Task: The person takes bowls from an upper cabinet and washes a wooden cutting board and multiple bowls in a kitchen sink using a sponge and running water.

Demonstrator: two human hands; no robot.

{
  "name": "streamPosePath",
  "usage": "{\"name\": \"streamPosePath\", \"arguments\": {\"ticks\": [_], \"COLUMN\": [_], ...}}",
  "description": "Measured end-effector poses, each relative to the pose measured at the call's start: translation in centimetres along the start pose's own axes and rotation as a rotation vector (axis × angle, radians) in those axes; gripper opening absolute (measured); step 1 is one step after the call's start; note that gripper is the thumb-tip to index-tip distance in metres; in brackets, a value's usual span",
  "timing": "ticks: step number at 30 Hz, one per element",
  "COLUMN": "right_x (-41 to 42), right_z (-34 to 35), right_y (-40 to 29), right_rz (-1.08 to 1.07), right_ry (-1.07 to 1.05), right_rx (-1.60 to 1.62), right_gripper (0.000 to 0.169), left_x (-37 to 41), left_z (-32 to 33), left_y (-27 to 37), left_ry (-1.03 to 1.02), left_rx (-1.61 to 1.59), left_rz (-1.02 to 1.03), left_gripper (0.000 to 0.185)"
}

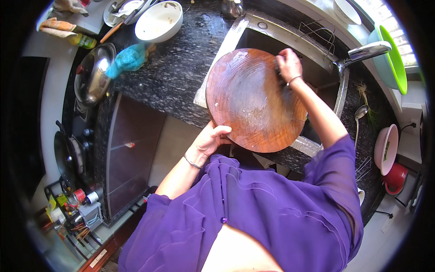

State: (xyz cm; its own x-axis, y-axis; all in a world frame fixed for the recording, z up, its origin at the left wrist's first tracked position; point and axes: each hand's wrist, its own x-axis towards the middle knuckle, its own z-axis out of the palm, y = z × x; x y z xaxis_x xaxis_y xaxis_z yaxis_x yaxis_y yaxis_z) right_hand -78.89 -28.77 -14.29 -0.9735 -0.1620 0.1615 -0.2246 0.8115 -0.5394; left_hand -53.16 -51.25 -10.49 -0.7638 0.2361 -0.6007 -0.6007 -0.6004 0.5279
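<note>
A large round wooden chopping board [253, 102] is tilted over the stainless steel sink [314, 64], its face wet and streaked. My left hand [209, 139] grips the board's lower left rim, thumb on the face and fingers beneath. At the upper right of the board, my right hand [290, 64] presses on the face near the rim. Under its fingers is a small dark scouring pad [278, 68], blurred and mostly hidden. The board covers much of the sink basin.
A chrome faucet [368, 52] reaches over the sink's right side. On the black speckled counter [163, 81] are a white bowl [159, 22] and a blue mesh cloth [131, 59]. A metal pan lid [95, 74] stands left. A ladle [360, 114] and pink bowl [385, 149] lie right.
</note>
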Motion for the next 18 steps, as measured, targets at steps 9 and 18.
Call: {"name": "streamPosePath", "arguments": {"ticks": [9, 18], "right_x": [-8.4, -7.8], "right_z": [-3.5, 4.2], "right_y": [-9.8, -13.5], "right_rz": [-0.741, -1.045], "right_ry": [-0.494, -0.376], "right_rx": [0.283, 0.068], "right_gripper": [0.027, 0.019], "left_x": [0.5, 0.8], "left_z": [-1.0, -2.5], "left_y": [0.1, -0.8], "left_ry": [-0.044, 0.067], "left_rx": [-0.028, 0.011], "left_rz": [-0.002, 0.068], "left_gripper": [0.072, 0.072]}}
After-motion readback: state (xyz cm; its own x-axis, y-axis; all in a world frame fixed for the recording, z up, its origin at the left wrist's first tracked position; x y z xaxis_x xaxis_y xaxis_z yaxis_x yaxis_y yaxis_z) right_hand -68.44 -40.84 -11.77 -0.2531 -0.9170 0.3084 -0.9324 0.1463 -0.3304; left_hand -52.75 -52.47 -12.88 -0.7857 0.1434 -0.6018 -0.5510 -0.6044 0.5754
